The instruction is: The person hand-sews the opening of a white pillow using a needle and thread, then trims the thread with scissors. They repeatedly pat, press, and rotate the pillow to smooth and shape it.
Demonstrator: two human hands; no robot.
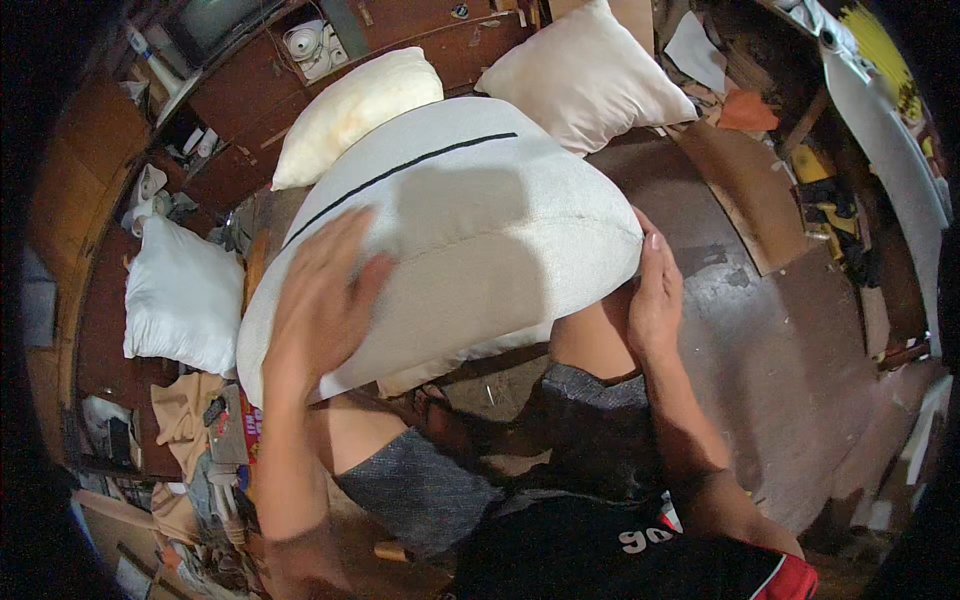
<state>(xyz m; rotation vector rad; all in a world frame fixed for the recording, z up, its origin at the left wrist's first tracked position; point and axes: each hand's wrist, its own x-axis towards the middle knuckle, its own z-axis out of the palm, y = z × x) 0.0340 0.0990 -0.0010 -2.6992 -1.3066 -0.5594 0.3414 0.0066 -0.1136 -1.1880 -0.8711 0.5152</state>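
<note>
A large plump white pillow (470,265) with a black strip along its far side rests across my lap, tilted up away from me. My left hand (325,285) lies on its left part, fingers stretched out and slightly blurred. At the pillow's right corner, my right hand (655,285) presses against the edge with straight fingers, some of them partly hidden. Shadows fall over the middle of the pillow. Beneath its near edge, a strip of another pale cushion (480,355) shows between my legs.
Beyond the large pillow stand a cream pillow (360,110) and a pinkish-white pillow (590,75). Another white pillow (185,295) sits at left, above tan cloth scraps (185,415). Brown cardboard (745,190) lies on the floor at right, near assorted clutter.
</note>
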